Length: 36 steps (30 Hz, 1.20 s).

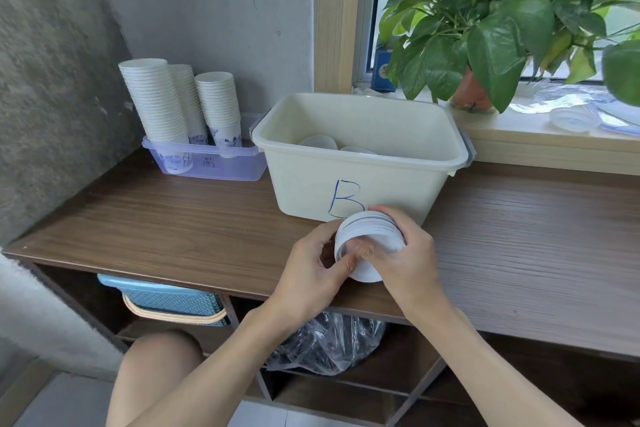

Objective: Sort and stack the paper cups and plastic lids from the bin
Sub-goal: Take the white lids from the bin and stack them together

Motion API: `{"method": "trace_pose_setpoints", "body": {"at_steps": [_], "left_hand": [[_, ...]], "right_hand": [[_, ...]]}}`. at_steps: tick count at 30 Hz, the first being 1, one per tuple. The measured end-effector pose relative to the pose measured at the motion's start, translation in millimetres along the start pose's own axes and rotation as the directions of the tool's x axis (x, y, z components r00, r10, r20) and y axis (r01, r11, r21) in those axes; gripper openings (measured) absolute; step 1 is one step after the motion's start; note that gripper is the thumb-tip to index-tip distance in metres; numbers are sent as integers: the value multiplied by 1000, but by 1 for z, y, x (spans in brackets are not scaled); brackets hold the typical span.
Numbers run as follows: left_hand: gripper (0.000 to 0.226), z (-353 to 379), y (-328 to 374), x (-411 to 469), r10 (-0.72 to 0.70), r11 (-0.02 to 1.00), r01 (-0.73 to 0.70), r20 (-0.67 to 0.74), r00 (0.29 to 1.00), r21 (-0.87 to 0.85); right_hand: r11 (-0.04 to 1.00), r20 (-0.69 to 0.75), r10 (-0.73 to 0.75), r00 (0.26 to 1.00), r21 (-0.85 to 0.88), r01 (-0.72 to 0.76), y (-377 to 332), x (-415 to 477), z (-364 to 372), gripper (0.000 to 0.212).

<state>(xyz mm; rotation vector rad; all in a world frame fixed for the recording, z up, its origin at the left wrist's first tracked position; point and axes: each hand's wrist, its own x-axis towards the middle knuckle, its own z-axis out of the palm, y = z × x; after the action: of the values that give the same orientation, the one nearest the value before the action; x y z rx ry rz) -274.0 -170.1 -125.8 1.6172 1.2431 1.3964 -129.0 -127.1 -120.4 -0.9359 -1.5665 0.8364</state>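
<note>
A blue handwritten "B" marks the cream bin (pixel 346 180); other markings look illegible.

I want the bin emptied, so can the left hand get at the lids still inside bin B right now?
Probably not yet: the left hand and right hand both grip the lid stack. The bin is open-topped, so a freed hand could reach those lids.

The person's left hand (pixel 313 274) and right hand (pixel 405 253) are bare, without gloves, rings or a watch. Both forearms are uncovered to the frame edge; no sleeve shows. One bare knee (pixel 162 360) appears below, also uncovered.
</note>
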Motion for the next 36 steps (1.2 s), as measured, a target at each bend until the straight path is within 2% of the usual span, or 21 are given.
{"method": "trace_pose_setpoints", "body": {"at_steps": [4,14,20,25,27,31,36], "left_hand": [[33,2,1,1,-2,1000,1,-42,999,-18],[28,0,1,1,10,999,-9,44,999,-36],[27,1,5,3,63,997,-60,48,997,-46],[37,4,-6,1,74,992,-73,-2,997,107],[39,5,-8,0,77,990,-78,16,997,117],[42,3,-5,0,72,991,-80,75,995,109],[40,3,-8,0,46,993,-55,84,995,107]], "right_hand": [[1000,-12,-28,1000,-14,28,-1,-1,1,48],[1000,-47,10,999,31,-8,-7,-2,2,33],[999,-42,5,999,-53,-7,-5,-1,1,43],[966,-9,-183,983,-184,179,-3,-2,2,66],[955,-6,-214,977,-214,207,-2,-2,3,65],[966,-47,-185,982,-193,172,0,-3,2,61],[954,-44,-196,980,-240,180,2,-4,2,60]]}}
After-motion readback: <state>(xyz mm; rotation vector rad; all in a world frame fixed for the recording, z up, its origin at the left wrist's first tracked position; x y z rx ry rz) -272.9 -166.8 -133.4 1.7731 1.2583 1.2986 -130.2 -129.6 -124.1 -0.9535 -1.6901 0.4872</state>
